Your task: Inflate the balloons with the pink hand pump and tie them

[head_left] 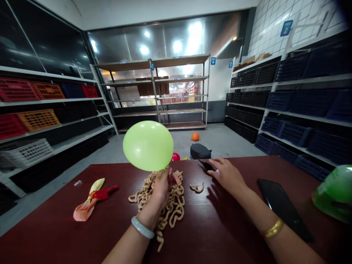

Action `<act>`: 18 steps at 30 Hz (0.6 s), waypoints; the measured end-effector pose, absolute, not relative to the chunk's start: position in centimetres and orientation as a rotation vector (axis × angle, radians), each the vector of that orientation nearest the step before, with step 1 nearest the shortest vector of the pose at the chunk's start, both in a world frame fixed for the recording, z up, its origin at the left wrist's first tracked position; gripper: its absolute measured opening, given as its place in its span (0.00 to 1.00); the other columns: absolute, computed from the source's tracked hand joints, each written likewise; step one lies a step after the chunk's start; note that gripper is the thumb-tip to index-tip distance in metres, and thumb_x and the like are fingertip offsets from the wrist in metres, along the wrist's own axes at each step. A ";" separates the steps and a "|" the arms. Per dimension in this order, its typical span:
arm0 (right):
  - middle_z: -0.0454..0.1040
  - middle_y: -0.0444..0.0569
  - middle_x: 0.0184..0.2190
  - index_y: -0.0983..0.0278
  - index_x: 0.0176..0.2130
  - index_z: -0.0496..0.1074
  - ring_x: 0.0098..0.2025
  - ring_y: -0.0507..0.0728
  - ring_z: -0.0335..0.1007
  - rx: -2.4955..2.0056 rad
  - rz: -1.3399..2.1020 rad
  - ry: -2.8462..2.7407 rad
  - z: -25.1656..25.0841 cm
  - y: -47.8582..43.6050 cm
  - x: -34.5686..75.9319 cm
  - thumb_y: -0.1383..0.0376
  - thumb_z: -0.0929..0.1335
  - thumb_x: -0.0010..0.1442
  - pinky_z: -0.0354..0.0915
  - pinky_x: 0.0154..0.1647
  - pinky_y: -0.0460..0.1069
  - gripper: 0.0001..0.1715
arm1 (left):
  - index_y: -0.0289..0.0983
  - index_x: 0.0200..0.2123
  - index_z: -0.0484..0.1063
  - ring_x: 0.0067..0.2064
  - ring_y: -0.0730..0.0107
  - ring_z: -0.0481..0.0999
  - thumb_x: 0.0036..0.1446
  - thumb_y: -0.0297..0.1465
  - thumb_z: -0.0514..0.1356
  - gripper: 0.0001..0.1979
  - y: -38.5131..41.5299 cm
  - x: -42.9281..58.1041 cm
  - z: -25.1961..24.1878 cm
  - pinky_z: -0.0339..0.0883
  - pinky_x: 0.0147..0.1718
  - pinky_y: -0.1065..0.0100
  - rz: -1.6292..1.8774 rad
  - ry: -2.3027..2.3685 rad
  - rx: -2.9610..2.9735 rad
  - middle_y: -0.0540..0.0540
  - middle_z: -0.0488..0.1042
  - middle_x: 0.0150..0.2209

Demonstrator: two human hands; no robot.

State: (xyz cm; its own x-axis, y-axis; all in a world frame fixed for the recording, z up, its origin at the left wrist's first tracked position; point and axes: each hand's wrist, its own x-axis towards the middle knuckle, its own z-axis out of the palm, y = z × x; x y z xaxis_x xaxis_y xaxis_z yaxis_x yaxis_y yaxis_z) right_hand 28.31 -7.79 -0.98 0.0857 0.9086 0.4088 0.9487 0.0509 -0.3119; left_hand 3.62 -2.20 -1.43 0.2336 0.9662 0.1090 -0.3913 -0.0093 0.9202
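My left hand (162, 187) is closed round the neck of an inflated light-green balloon (148, 146), which stands up above the table. Beneath that hand lies a tangled heap of beige cord (177, 209), and a short loose piece of cord (197, 188) is to its right. My right hand (227, 174) is over the far right part of the table, its fingers closed on a dark, flat, pointed tool (206, 165). A pale lilac bit shows by the thumb; the tool's exact kind is unclear.
Limp yellow, red and peach balloons (92, 198) lie on the dark red table (110, 242). A black tablet-like slab (283, 205) and a green, shiny object (334, 192) are at right. Beyond, an orange ball (195, 136) and dark bag (200, 150) rest on the floor.
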 end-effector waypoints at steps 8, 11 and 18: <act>0.75 0.46 0.25 0.65 0.39 0.75 0.25 0.56 0.71 -1.036 1.244 -1.612 1.7 -8.9 19.4 0.48 0.70 0.55 0.66 0.27 0.50 0.23 | 0.37 0.14 0.70 0.17 0.69 0.63 0.57 0.46 0.59 0.24 -5.7 4.8 -1.3 0.54 0.19 0.68 0.943 0.633 1.540 0.44 0.68 0.14; 0.71 0.45 0.20 0.67 0.29 0.72 0.17 0.52 0.64 -0.932 1.382 -1.358 1.7 -9.0 18.4 0.49 0.73 0.51 0.61 0.18 0.48 0.22 | 0.37 0.16 0.71 0.18 0.69 0.63 0.60 0.46 0.55 0.26 -6.3 4.9 -0.9 0.55 0.22 0.68 0.961 0.603 1.698 0.43 0.69 0.15; 0.68 0.42 0.20 0.64 0.29 0.71 0.20 0.51 0.64 -0.797 1.266 -1.122 2.2 -8.9 17.7 0.55 0.72 0.52 0.61 0.20 0.47 0.15 | 0.37 0.25 0.69 0.23 0.70 0.63 0.60 0.47 0.55 0.21 -6.8 4.7 0.9 0.55 0.22 0.70 1.028 0.484 1.408 0.46 0.69 0.22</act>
